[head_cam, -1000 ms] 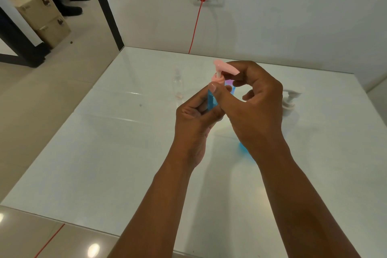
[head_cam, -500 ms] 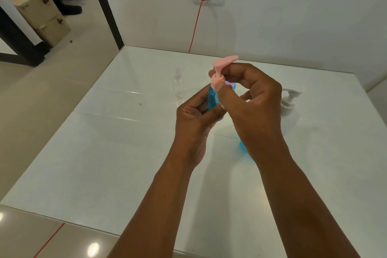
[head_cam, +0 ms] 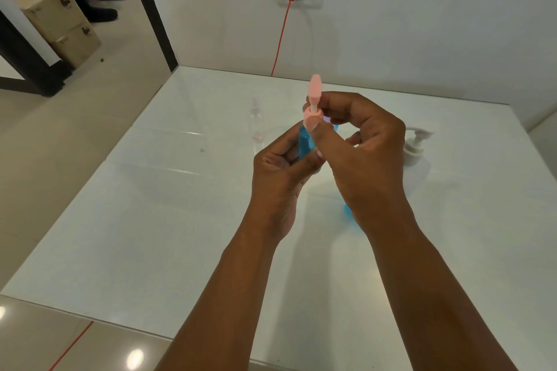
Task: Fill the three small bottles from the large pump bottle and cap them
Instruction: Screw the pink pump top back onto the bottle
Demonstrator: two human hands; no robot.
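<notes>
both hands work mid-table, well inside its edges; left hand (head_cam: 281, 172) grips blue bottle (head_cam: 306, 141); right hand (head_cam: 361, 144) pinches pink cap (head_cam: 312, 113).

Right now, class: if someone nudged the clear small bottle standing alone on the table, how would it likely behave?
The clear small bottle stands tall and narrow, so a nudge would probably tip it. It looks see-through and uncoloured, unlike the blue-filled bottle in the left hand, so it is likely empty and light. The glossy table may let it slide.

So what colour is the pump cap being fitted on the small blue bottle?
Pink; the pump cap shows best in the head view.
</notes>
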